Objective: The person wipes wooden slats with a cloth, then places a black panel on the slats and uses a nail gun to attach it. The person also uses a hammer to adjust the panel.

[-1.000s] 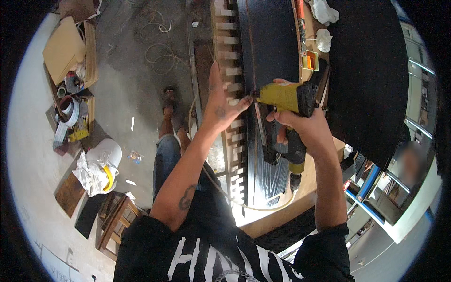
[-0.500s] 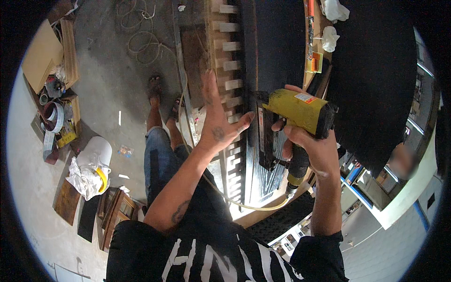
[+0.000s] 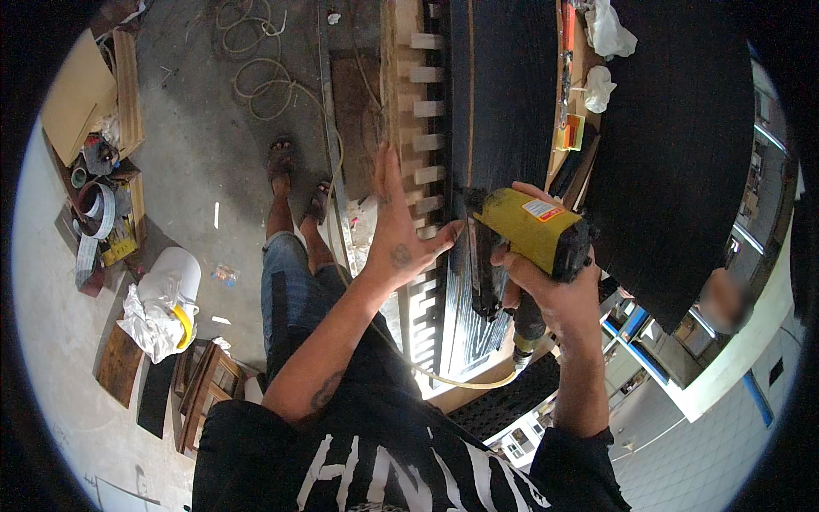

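Note:
My right hand (image 3: 559,294) is wrapped round the handle of a yellow and black air nail gun (image 3: 531,229). The gun's black nose end rests over or just above a dark wooden board (image 3: 508,102) with visible grain; whether it touches, I cannot tell. A pale air hose (image 3: 465,384) runs from the base of its handle. My left hand (image 3: 397,243) lies with fingers stretched and thumb spread along the wooden frame (image 3: 397,102), beside a row of short pale slats (image 3: 429,109) at the board's left edge.
An orange tool (image 3: 567,30) and crumpled white plastic (image 3: 600,90) lie beyond the board. A large black panel (image 3: 674,171) stands at the right. On the floor to the left are a white bucket (image 3: 175,277), wood offcuts (image 3: 124,363) and coiled hose (image 3: 264,90).
The nail gun in my right hand has shifted slightly nearer to me and a little left. My left hand stays spread on the frame, moved only a little toward me.

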`<state>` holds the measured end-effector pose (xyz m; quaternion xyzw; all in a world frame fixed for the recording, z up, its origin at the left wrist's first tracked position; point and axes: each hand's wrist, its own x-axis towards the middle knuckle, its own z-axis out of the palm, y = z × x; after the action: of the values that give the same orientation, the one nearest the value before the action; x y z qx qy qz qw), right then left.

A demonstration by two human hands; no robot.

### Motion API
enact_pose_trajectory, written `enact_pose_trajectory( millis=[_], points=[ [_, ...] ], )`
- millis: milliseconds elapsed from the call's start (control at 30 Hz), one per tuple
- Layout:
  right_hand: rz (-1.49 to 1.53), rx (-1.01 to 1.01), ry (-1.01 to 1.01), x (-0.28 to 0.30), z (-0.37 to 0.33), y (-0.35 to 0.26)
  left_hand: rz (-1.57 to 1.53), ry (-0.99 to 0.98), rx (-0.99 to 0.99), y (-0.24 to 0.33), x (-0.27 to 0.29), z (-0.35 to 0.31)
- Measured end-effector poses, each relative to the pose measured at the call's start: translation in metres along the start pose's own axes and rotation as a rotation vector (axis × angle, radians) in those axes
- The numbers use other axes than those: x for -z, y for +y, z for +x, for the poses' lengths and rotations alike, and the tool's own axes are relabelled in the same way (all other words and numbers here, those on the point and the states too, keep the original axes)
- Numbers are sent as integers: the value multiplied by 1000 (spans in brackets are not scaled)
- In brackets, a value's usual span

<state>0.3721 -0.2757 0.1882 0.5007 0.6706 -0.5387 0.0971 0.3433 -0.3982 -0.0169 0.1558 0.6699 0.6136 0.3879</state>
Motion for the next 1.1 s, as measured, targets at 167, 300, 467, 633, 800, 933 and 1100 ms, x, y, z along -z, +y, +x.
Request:
enact_pose_trajectory(
  millis=[167, 300, 467, 633, 800, 933, 1100],
  points=[
    [-33, -15, -6, -2, 4, -12, -54, 26, 16, 10, 7, 19],
    [23, 12, 4, -3, 18, -20, -76, 12, -7, 3, 6, 21],
    [23, 4, 10, -4, 23, -23, -54, 31, -42, 4, 5, 19],
    [9, -15, 13, -6, 20, -26, -136, 25, -35, 4, 4, 20],
    [-10, -2, 9, -6, 21, -24, -114, 18, 3, 9, 7, 25],
    [1, -11, 6, -5, 29, -33, -87, 59, 8, 15, 12, 44],
    [31, 42, 4, -3, 43, -40, -112, 65, -28, 14, 12, 48]
  ],
)
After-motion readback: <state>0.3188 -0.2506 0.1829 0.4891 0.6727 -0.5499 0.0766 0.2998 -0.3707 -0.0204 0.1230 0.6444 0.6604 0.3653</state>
